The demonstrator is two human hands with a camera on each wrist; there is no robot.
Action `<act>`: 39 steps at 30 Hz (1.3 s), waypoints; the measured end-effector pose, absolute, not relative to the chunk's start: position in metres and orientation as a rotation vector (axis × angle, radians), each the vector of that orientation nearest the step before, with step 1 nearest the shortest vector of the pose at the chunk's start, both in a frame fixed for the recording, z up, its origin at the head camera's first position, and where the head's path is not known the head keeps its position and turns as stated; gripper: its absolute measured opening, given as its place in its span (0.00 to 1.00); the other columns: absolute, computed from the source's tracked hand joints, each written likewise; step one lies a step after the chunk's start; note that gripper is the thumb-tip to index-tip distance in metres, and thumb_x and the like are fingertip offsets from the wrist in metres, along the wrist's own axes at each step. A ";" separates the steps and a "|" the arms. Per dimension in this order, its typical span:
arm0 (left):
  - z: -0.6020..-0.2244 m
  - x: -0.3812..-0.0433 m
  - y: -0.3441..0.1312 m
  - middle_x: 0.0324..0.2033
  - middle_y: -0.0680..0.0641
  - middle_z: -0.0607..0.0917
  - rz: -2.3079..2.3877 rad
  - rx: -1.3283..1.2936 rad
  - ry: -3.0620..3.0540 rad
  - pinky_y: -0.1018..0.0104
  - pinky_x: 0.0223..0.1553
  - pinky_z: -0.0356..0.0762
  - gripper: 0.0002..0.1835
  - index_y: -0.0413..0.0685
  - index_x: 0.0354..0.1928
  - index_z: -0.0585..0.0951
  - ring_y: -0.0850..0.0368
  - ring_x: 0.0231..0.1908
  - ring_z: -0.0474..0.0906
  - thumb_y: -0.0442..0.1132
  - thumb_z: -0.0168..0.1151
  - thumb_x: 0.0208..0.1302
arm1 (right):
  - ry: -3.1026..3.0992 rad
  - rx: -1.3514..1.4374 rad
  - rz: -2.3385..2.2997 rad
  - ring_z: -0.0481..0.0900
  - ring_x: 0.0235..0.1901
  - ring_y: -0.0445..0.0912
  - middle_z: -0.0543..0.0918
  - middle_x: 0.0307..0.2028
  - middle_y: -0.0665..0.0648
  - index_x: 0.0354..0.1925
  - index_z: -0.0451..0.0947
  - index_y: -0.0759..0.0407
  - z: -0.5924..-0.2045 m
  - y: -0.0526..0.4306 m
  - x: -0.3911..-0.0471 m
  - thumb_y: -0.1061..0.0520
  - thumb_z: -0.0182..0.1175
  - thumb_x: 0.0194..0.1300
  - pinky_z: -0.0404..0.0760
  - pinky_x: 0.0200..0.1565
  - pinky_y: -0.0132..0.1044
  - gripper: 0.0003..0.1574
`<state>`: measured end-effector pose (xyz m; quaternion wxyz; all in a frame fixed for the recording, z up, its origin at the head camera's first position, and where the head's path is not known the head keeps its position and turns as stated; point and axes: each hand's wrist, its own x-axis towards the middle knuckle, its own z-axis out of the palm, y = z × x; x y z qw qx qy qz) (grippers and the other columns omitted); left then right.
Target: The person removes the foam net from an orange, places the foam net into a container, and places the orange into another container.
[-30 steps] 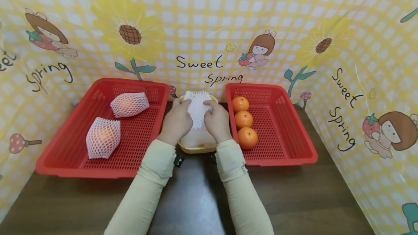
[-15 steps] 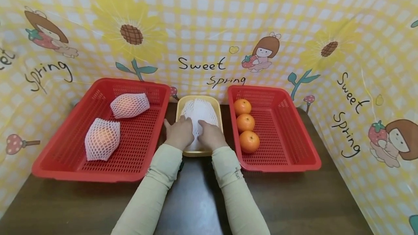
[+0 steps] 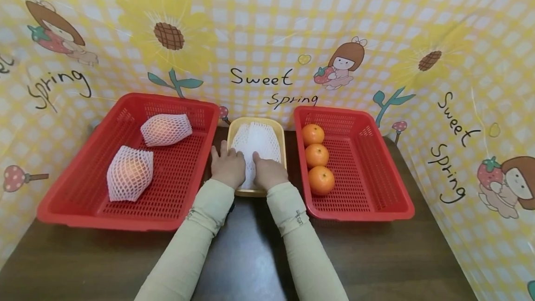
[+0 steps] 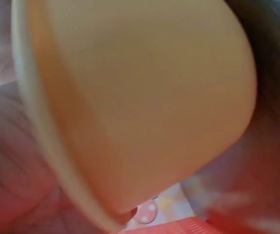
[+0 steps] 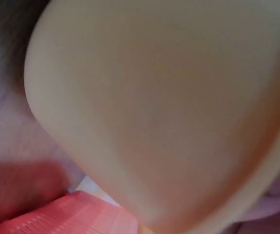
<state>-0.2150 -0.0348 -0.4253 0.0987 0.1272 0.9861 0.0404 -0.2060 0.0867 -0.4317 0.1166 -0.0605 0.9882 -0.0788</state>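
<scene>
A small yellow tray (image 3: 284,144) between the two baskets holds white foam fruit nets (image 3: 261,140). My left hand (image 3: 227,165) lies over the tray's near left side, with its fingers spread forward. Opposite it, my right hand (image 3: 269,171) is over the near right side, its thumb stretched onto the nets and its other fingers mostly hidden. I cannot tell whether it pinches a net. The tray's outer wall (image 4: 154,97) fills the left wrist view, and the right wrist view shows its wall (image 5: 149,97) with a fingertip (image 5: 271,200) past the rim.
At the left, a red basket (image 3: 104,221) holds two orange fruits in foam nets, one near (image 3: 129,171) and one far (image 3: 165,130). A smaller red basket (image 3: 359,215) at the right holds three oranges (image 3: 321,180) along its left wall. A patterned cloth (image 3: 267,27) stands behind.
Both hands have drawn back toward the near end of the tray, and the net they were handling now lies flatter in it. The left fingers have spread. The fruits have stayed in place.
</scene>
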 end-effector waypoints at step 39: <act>-0.324 -0.197 -0.141 0.29 0.43 0.81 0.477 0.374 2.890 0.50 0.33 0.76 0.07 0.43 0.35 0.80 0.47 0.31 0.77 0.36 0.54 0.68 | 2.885 -0.190 -0.772 0.75 0.62 0.59 0.76 0.65 0.61 0.72 0.68 0.56 -0.384 0.087 -0.174 0.44 0.61 0.70 0.71 0.62 0.55 0.38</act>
